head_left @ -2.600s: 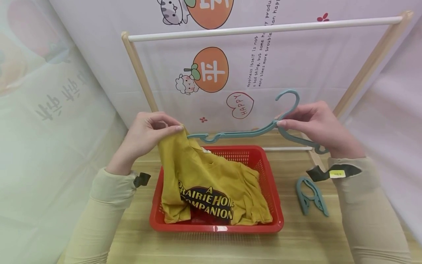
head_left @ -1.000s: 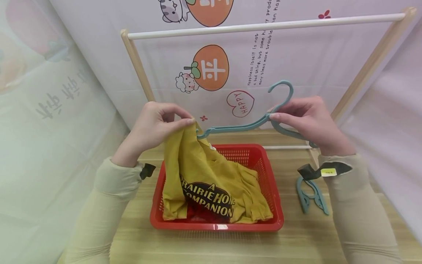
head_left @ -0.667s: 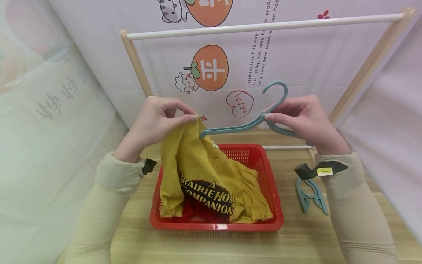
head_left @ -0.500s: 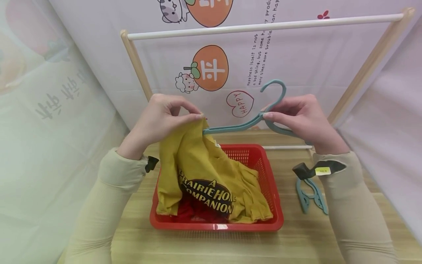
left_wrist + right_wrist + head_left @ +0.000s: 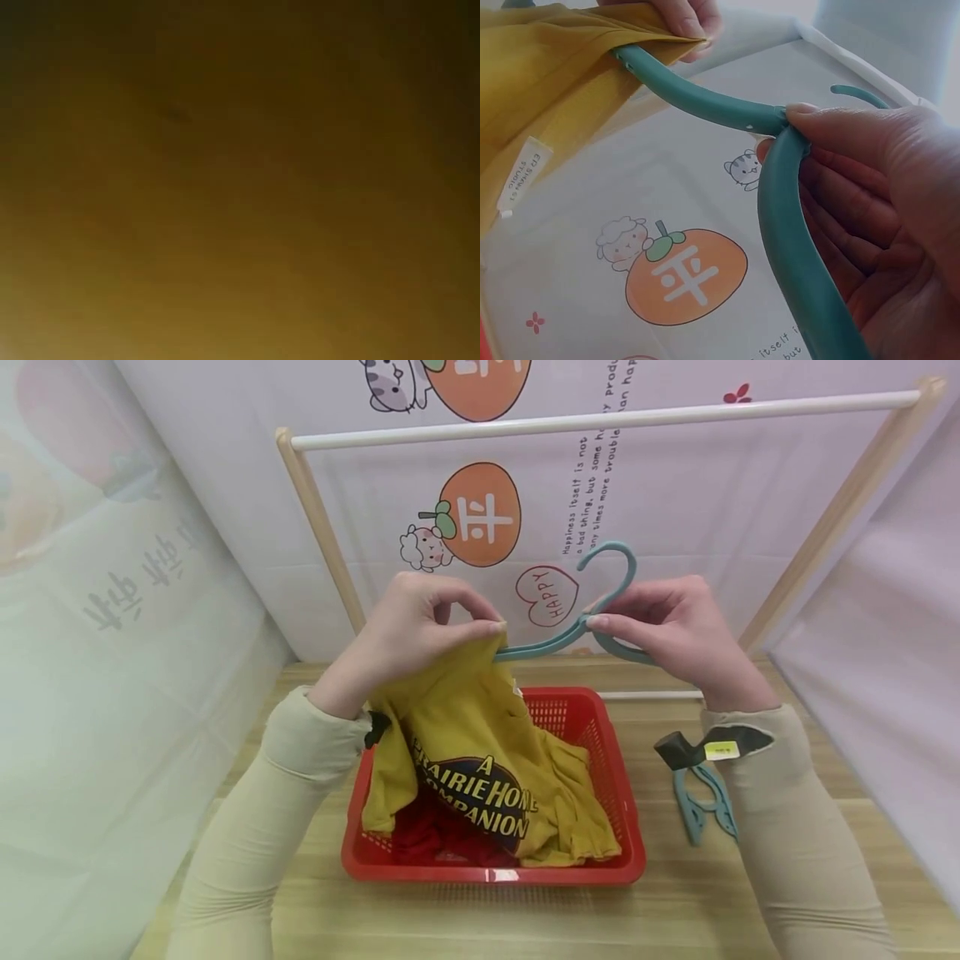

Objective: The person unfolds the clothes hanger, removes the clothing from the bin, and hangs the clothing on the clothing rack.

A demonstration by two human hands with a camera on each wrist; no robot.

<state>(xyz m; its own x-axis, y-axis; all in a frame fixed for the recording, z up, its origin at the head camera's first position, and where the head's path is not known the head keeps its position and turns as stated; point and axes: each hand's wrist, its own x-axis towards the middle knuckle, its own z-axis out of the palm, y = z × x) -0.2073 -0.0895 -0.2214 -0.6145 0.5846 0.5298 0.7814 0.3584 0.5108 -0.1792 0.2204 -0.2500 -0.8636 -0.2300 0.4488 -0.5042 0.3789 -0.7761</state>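
My left hand (image 5: 438, 631) pinches the collar edge of a mustard-yellow T-shirt (image 5: 480, 710) between thumb and fingers. My right hand (image 5: 667, 635) grips a teal folding hanger (image 5: 543, 648) at its centre, just under the hook. One hanger arm runs into the shirt's neck opening, and its tip is hidden by the cloth; the other arm points back under my right hand. In the right wrist view, the hanger (image 5: 705, 105) slides under the collar and a white label (image 5: 523, 176) shows inside the neck. The left wrist view is dark and blurred. The shirt's lower part lies in a red basket (image 5: 491, 875).
Behind the basket stands a rack with a white rail (image 5: 600, 422) and wooden posts. A folded teal hanger (image 5: 703, 806) lies on the wooden table (image 5: 420, 927), right of the basket. Red cloth (image 5: 427, 839) sits under the shirt. Printed white curtains (image 5: 112, 652) surround the table.
My left hand has moved right, drawing the collar along the hanger, so more of that arm is inside the shirt. My right hand has shifted left with the hanger. More red cloth shows.
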